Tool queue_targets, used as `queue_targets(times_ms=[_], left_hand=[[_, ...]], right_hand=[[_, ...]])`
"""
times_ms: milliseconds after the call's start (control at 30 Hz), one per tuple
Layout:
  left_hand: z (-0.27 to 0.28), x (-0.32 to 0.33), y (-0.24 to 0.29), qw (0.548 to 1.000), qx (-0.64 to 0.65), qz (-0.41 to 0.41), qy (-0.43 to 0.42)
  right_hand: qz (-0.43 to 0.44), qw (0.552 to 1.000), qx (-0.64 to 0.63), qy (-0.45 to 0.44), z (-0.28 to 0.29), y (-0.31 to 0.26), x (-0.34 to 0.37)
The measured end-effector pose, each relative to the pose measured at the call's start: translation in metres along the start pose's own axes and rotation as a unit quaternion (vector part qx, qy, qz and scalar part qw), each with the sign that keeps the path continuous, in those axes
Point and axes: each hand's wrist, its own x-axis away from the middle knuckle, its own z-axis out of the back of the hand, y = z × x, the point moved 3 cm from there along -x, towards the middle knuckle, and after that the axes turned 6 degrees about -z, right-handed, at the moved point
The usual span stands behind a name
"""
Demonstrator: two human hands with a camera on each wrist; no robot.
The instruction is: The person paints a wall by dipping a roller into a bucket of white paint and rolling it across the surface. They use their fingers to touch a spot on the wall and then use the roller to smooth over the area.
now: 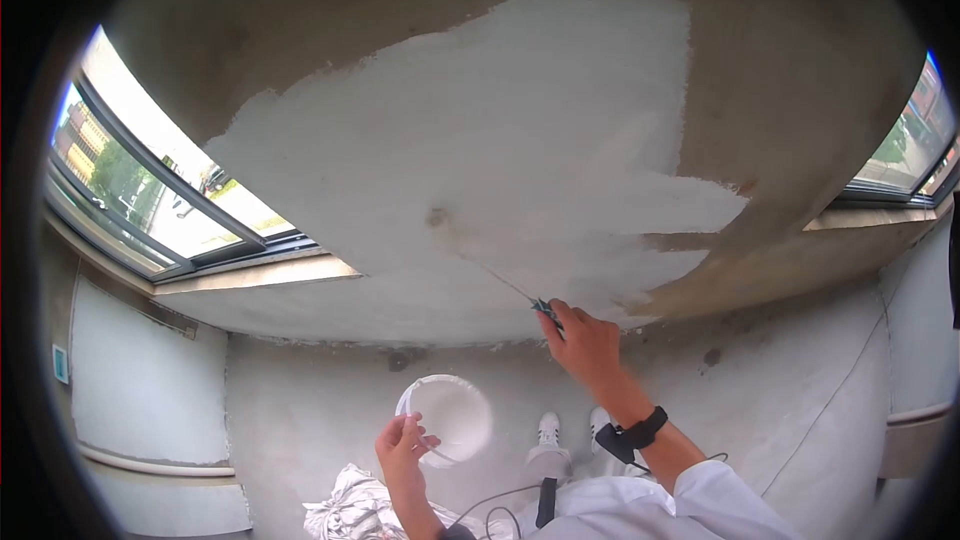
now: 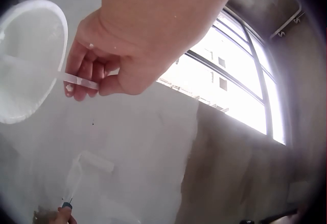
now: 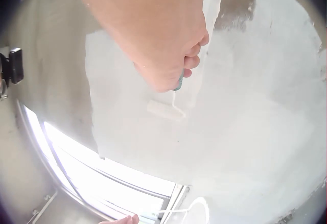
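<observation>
My right hand [image 1: 585, 345] grips the green handle [image 1: 545, 312] of a paint roller, whose thin frame reaches toward the wall. In the left wrist view the white roller sleeve [image 2: 98, 162] lies over the white-coated part of the wall, and it also appears as a pale roller [image 3: 166, 110] in the right wrist view. Lower down, my left hand [image 1: 403, 442] pinches the white strap handle [image 2: 79, 80] of a bucket. This round white bucket [image 1: 447, 380] is pale inside, with white smears along its rim. The right palm hides most of the roller's grip.
White coating [image 1: 480, 130] covers the middle of the wall, with bare brown-grey wall [image 1: 780, 90] around it. Windows stand at the left [image 1: 170, 180] and right. A crumpled whitish cloth [image 1: 350, 505] lies on the floor beside the bucket. A thin cable [image 1: 825, 405] runs along the right.
</observation>
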Motion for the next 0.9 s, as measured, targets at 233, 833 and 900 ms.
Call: queue_targets(times_ms=[233,833,900], left_hand=[[0.043,-0.031,0.004,1.000,-0.026,-0.011,0.002],[-0.088,-0.015,0.016,0.995,-0.047,-0.025,-0.083],[-0.113,0.001,0.014,0.996,-0.045,-0.014,-0.078]], right_hand=[[0.029,0.999,0.015,0.016,-0.027,-0.019,-0.009],[-0.158,0.952,0.238,0.110,0.145,0.280,0.082],[-0.179,0.948,0.241,0.102,0.161,0.314,0.091]])
